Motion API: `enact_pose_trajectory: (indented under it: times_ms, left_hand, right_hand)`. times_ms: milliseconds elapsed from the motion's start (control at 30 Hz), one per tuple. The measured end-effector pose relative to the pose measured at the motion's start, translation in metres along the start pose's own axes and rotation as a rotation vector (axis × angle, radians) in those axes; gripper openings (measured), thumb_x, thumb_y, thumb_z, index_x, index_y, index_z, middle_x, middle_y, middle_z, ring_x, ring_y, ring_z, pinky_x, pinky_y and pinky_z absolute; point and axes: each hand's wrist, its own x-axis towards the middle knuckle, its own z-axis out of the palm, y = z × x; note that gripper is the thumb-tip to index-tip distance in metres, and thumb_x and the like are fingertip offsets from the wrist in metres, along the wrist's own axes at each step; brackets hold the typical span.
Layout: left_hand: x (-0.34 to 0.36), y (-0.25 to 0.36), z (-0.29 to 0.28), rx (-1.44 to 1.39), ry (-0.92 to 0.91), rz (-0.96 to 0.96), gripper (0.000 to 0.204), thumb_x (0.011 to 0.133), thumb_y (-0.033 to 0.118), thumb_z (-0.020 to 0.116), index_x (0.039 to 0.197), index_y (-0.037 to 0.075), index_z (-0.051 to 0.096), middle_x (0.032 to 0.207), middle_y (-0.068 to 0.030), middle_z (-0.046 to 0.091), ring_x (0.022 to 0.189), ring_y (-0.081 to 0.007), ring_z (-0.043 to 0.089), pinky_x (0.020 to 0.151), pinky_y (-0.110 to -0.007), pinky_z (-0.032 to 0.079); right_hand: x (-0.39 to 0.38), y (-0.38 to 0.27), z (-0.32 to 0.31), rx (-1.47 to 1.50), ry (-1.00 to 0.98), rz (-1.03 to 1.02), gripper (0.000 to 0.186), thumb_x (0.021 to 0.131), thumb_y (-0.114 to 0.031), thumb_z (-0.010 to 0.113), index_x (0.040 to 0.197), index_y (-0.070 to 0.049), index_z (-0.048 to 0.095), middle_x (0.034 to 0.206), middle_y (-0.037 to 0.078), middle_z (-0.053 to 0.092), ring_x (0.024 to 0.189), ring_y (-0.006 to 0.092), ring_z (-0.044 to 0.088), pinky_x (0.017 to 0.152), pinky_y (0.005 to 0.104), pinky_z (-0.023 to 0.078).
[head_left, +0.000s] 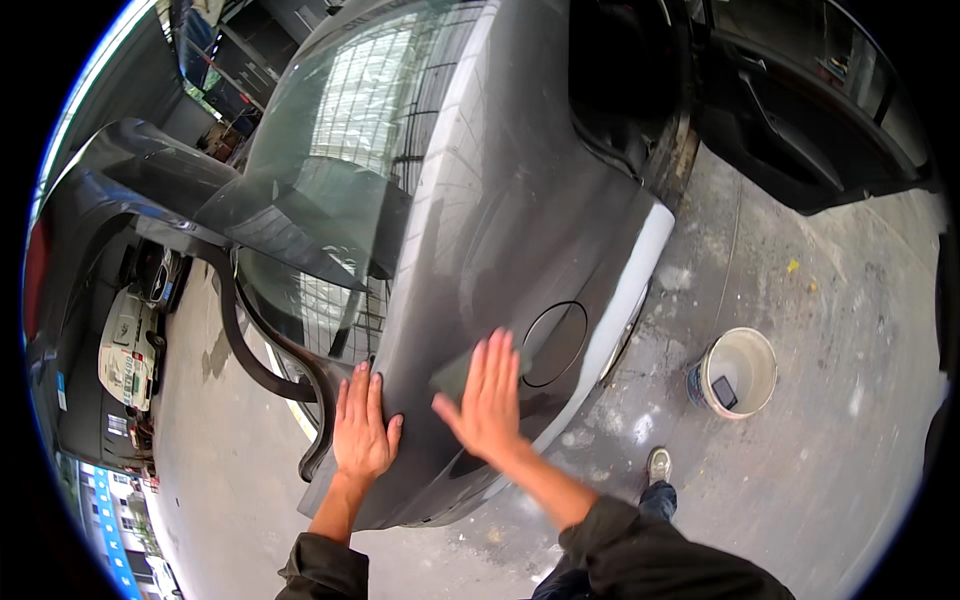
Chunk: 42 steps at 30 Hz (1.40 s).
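The right hand lies flat over a pad on the grey car (left hand flat, no pad), whose patchy side looks partly rubbed, some left.

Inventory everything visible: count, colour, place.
Car body: one, grey, centre
Rear window: one, greenish, upper centre
Raised trunk lid: one, dark, left
Fuel door: one, grey, centre right
Open car door: one, black, upper right
Pad: one, green, centre
Bucket: one, white, right
Flat block: one, dark, inside bucket
Parked vehicle: one, white, left
Floor: one, grey, right
Shoe: one, pale, lower right
Sleeves: two, dark, bottom
Left hand: one, bare, on car body
Right hand: one, bare, on pad
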Motion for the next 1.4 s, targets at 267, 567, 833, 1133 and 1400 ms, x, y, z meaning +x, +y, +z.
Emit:
enact_pose_trajectory:
  times_ms: [267, 567, 833, 1133, 1400]
  left_hand:
    - [0.002, -0.001, -0.004, -0.024, -0.004, 0.049, 0.066, 0.098, 0.028, 0.055, 0.149, -0.009, 0.033, 0.155, -0.0314, 0.035, 0.145, -0.0475, 0.035, 0.120, -0.058, 0.027]
    - [0.006, -0.003, 0.004, -0.038, -0.036, 0.047, 0.071, 0.092, 0.024, 0.063, 0.148, -0.009, 0.034, 0.156, -0.0311, 0.033, 0.146, -0.0466, 0.032, 0.121, -0.058, 0.026]
    - [-0.010, -0.005, -0.005, -0.048, -0.065, -0.025, 0.071, 0.094, 0.027, 0.061, 0.150, -0.008, 0.032, 0.158, -0.0295, 0.032, 0.147, -0.0445, 0.032, 0.122, -0.055, 0.026]
    - [0.000, -0.002, -0.002, -0.104, 0.000, 0.003, 0.075, 0.096, 0.034, 0.063, 0.151, -0.007, 0.032, 0.157, -0.0297, 0.034, 0.145, -0.0449, 0.036, 0.120, -0.056, 0.030]
    - [0.008, 0.006, 0.003, -0.210, 0.143, -0.029, 0.091, 0.084, 0.038, 0.077, 0.149, -0.007, 0.033, 0.151, -0.0273, 0.041, 0.137, -0.0413, 0.046, 0.116, -0.051, 0.038]
  right_hand:
    - [0.080, 0.057, -0.034, -0.026, 0.117, -0.043, 0.095, 0.100, -0.054, 0.051, 0.155, 0.014, 0.016, 0.163, 0.037, 0.009, 0.154, 0.0479, 0.007, 0.125, 0.0548, 0.008]
    - [-0.018, -0.003, 0.027, -0.088, 0.002, -0.306, 0.098, 0.096, -0.067, 0.045, 0.154, 0.010, 0.029, 0.164, 0.032, 0.018, 0.156, 0.0431, 0.012, 0.126, 0.0542, 0.007]
    - [0.164, 0.005, -0.035, -0.098, 0.265, -0.174, 0.090, 0.099, -0.051, 0.053, 0.157, 0.010, 0.019, 0.166, 0.031, 0.011, 0.155, 0.0441, 0.009, 0.126, 0.0549, 0.009]
    - [0.094, 0.013, -0.032, -0.173, -0.133, -0.520, 0.087, 0.094, -0.054, 0.060, 0.156, 0.001, 0.031, 0.168, 0.019, 0.020, 0.157, 0.0337, 0.015, 0.127, 0.0487, 0.012]
    - [0.040, -0.002, -0.007, -0.152, -0.122, -0.615, 0.082, 0.093, -0.052, 0.061, 0.155, -0.003, 0.038, 0.165, 0.016, 0.030, 0.156, 0.0294, 0.021, 0.126, 0.0445, 0.016]
